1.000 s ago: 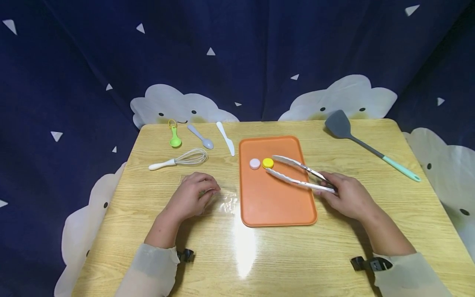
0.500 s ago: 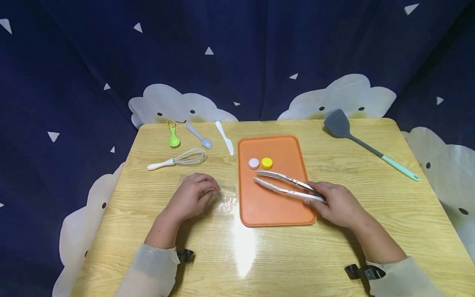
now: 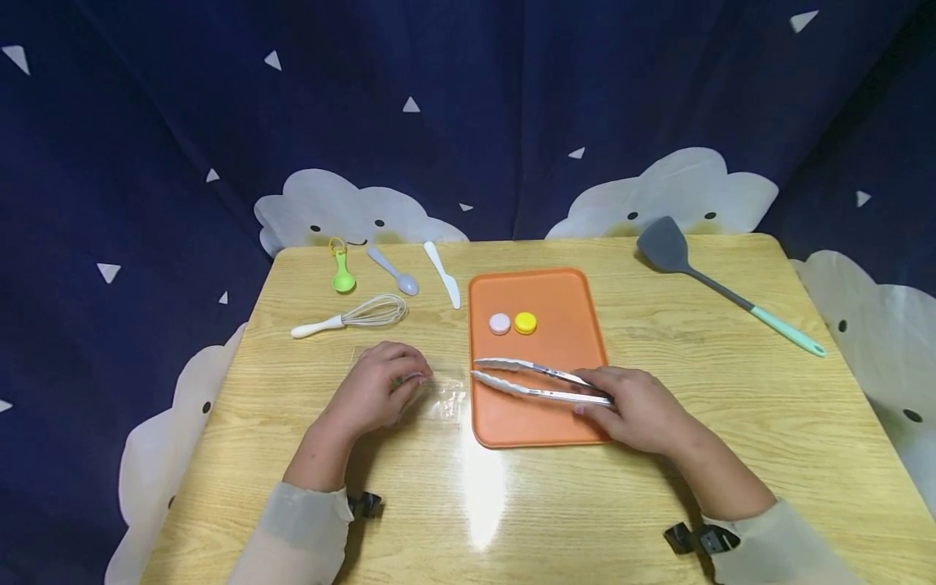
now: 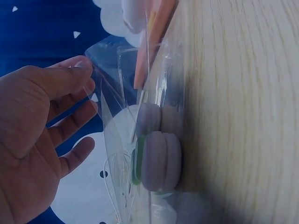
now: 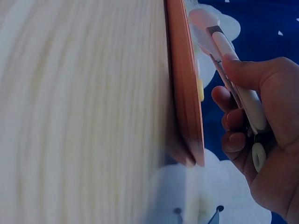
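Tongs (image 3: 537, 382) of bare metal lie low over the near half of the orange tray (image 3: 578, 422), their two arms slightly parted and pointing left toward the tray's left edge. The right hand (image 3: 636, 410) grips them at the hinge end, fingers curled round the handles; the right wrist view shows the thumb pressed along one arm. Just beyond the tips, well up the tray, sit a pink cap (image 3: 500, 323) and a yellow cap (image 3: 524, 322), touching side by side. Left of the tray, the left hand (image 3: 376, 390) pinches a clear plastic bag (image 3: 442, 396) on the wooden table (image 3: 658, 504); the left wrist view shows pale round pieces inside it. Farther back lie a whisk (image 3: 354, 315), a green measuring spoon (image 3: 342, 270), a grey spoon (image 3: 395, 271) and a white knife (image 3: 444, 275). A grey spatula (image 3: 720, 292) rests at the far right.
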{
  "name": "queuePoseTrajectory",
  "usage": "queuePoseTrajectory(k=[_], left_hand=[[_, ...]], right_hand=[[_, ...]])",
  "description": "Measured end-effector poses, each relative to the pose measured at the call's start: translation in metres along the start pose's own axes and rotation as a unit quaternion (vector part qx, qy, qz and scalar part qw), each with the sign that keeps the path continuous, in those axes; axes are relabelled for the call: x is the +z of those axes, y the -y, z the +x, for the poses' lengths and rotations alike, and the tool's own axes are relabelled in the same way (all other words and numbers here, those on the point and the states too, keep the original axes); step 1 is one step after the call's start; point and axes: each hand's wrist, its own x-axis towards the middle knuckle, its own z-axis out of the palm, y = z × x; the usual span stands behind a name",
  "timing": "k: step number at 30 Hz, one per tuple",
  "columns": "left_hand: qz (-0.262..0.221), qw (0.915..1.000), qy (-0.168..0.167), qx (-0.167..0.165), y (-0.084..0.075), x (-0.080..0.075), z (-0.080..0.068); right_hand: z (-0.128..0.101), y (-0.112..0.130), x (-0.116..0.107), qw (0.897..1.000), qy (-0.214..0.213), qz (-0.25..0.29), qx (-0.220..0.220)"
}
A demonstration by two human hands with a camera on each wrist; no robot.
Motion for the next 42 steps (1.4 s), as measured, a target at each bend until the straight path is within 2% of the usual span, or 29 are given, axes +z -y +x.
queuePoseTrajectory(k=[17, 26, 42], left_hand=[[-0.001, 0.9999, -0.003, 0.011, -0.001, -0.001, 0.001], [0.0, 0.9999, -0.004, 0.012, -0.001, -0.001, 0.001], [-0.002, 0.9999, -0.007, 0.01, -0.001, -0.002, 0.0]], right_hand=[[0.02, 0.029, 0.016, 0.999, 0.019, 0.007, -0.048], [0.032, 0.042, 0.025, 0.998, 0.028, 0.002, -0.051], [0.048, 0.059, 0.036, 0.999, 0.042, -0.006, -0.025]])
